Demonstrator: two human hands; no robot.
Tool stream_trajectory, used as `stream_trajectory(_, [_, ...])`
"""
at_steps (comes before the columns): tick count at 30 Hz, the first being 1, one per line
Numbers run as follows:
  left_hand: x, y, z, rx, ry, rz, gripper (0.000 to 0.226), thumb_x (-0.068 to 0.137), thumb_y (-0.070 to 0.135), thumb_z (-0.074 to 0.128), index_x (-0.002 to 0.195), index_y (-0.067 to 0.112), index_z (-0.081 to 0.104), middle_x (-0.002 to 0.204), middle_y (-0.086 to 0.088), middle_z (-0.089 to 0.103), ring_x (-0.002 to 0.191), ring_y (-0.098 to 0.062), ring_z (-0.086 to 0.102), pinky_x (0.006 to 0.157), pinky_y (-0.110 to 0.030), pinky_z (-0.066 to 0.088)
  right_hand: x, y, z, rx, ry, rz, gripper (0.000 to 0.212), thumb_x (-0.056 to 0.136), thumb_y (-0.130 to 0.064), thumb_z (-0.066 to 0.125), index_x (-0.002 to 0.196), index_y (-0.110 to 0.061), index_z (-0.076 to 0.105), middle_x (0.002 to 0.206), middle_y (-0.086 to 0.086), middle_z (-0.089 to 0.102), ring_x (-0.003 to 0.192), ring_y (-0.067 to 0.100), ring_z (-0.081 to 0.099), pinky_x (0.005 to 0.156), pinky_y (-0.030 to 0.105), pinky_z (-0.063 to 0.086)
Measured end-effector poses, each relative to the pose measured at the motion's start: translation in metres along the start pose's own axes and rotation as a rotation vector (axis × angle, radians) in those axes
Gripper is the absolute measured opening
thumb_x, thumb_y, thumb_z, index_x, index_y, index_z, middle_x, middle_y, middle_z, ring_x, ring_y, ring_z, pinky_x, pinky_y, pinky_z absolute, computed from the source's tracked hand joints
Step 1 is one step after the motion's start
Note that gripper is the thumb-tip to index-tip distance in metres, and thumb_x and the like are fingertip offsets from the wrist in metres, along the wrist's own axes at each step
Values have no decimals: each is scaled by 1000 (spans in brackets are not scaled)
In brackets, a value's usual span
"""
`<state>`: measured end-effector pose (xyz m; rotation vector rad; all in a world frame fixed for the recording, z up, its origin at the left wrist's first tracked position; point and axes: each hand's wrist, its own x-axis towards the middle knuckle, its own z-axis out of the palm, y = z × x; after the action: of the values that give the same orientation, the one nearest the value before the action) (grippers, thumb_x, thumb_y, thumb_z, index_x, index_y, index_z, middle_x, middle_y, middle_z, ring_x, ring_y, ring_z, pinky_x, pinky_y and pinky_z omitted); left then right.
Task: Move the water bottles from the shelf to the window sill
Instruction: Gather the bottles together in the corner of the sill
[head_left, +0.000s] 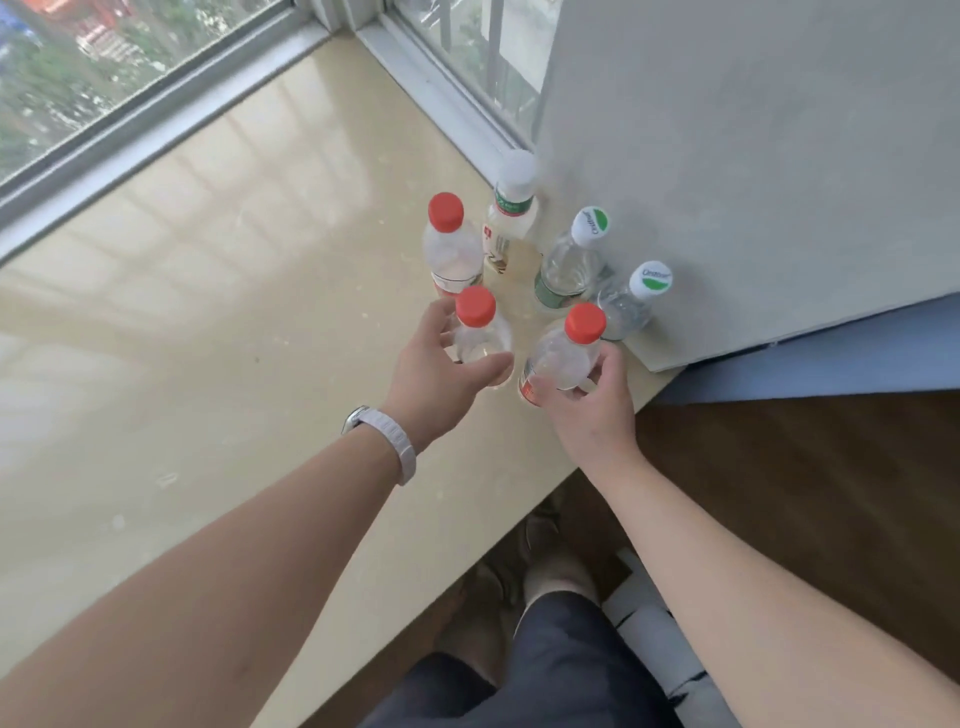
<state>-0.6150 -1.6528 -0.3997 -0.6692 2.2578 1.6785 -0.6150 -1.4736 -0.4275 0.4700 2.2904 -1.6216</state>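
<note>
Several water bottles stand clustered on the beige window sill (234, 312), close to the grey wall. My left hand (431, 374), with a white wristband, curls round a clear red-capped bottle (475, 312) from the left. My right hand (592, 410) grips the lower body of a second red-capped bottle (563, 353), which tilts slightly. Behind them stand a third red-capped bottle (449, 244), a white-capped bottle (511, 223) of pale yellowish liquid, and two bottles with green-and-white caps (569, 260) (631, 306).
A grey wall panel (753, 182) rises right of the bottles. Window frames (156, 119) run along the sill's far side and back corner. The sill's front edge runs diagonally past my legs (561, 665), above a brown wooden floor (805, 493).
</note>
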Motion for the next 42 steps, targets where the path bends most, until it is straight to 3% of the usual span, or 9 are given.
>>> stream_trajectory(2, [5, 5, 8, 18, -5, 12, 61, 77, 30, 83, 128, 36, 51, 123, 18, 62, 117, -4, 54, 83, -21, 49, 3, 3, -3, 9, 11, -16, 56, 75, -25, 87, 115, -23, 49, 110, -17, 60, 96, -15, 59, 85, 25, 53])
stream_trajectory(6, [22, 11, 18, 59, 7, 29, 62, 76, 35, 83, 129, 35, 50, 121, 20, 62, 118, -6, 55, 98, -40, 51, 10, 11, -7, 35, 15, -70, 51, 76, -28, 86, 113, -35, 52, 116, -14, 61, 109, 3, 62, 96, 36, 54])
stream_trajectory(8, [30, 14, 22, 79, 13, 26, 63, 76, 36, 82, 130, 34, 49, 122, 17, 61, 117, -8, 54, 99, -41, 51, 12, 15, -7, 49, -7, -81, 51, 77, -25, 86, 111, -40, 51, 120, -10, 60, 113, 3, 61, 100, 37, 53])
stream_trajectory(12, [43, 15, 27, 101, 12, 22, 64, 75, 39, 81, 130, 36, 47, 124, 12, 61, 116, -10, 56, 97, -42, 52, 18, 21, -5, 75, -53, -79, 55, 79, -18, 84, 122, -26, 51, 126, -4, 59, 116, 4, 59, 105, 37, 50])
stream_trajectory(18, [46, 15, 35, 103, 0, 13, 65, 75, 38, 78, 130, 34, 45, 122, 10, 61, 111, -11, 59, 93, -44, 55, 24, 20, -1, 72, -51, -84, 59, 81, -15, 82, 113, -49, 45, 125, -12, 58, 118, 1, 57, 105, 33, 48])
stream_trajectory(28, [47, 22, 30, 94, -54, 3, 69, 81, 32, 78, 139, 32, 42, 128, 9, 57, 112, -9, 52, 85, -25, 47, 21, 26, 1, -36, -18, -73, 59, 74, -33, 82, 112, -56, 42, 122, -15, 59, 117, 8, 57, 102, 47, 49])
stream_trajectory(32, [43, 20, 26, 91, -49, -5, 73, 82, 36, 78, 144, 31, 39, 138, 8, 53, 123, -8, 48, 93, -26, 44, 19, 28, 2, -65, -3, -92, 59, 73, -34, 82, 111, -55, 43, 122, -13, 58, 117, 11, 56, 102, 48, 49])
stream_trajectory(37, [25, 19, 15, 71, -21, -10, 69, 88, 32, 71, 146, 26, 34, 142, 4, 50, 129, -10, 47, 93, -26, 42, 19, 29, 2, -96, -23, -105, 56, 73, -33, 81, 117, -42, 47, 121, -10, 59, 115, 11, 57, 102, 45, 49])
stream_trajectory(42, [4, 8, -3, 46, 38, -33, 62, 92, 31, 67, 144, 27, 34, 134, 4, 51, 123, -9, 50, 79, -12, 39, 20, 32, 1, -129, -44, -112, 60, 73, -30, 81, 122, -34, 46, 123, -8, 57, 116, 12, 56, 103, 44, 48])
